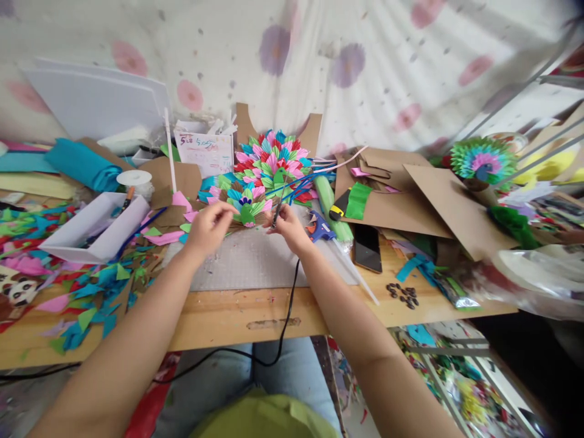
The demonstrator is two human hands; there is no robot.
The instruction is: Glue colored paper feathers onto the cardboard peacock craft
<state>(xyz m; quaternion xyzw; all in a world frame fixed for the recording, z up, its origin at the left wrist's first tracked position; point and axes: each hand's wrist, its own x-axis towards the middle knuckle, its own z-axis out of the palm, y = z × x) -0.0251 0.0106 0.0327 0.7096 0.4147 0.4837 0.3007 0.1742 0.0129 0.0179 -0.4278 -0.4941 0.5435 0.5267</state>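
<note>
My right hand point(292, 228) is closed round a slim dark tool that looks like scissors point(277, 213), its thin end pointing up and away. My left hand point(210, 228) is closed in a pinch; whatever lies between its fingertips is too small to make out. Between and just beyond both hands is a paper peacock point(247, 213) with a green body and a dark blue crest. Behind it stands a larger mass of layered pink, red, blue and green paper petals point(274, 155). A grey cutting mat point(241, 261) lies under my hands.
A blue glue gun point(319, 228), a black phone point(367, 248) and cardboard sheets point(401, 210) lie to the right. On the left are a white box point(75, 243) and paper scraps point(91, 304). A black cable point(287, 322) hangs over the table's front edge.
</note>
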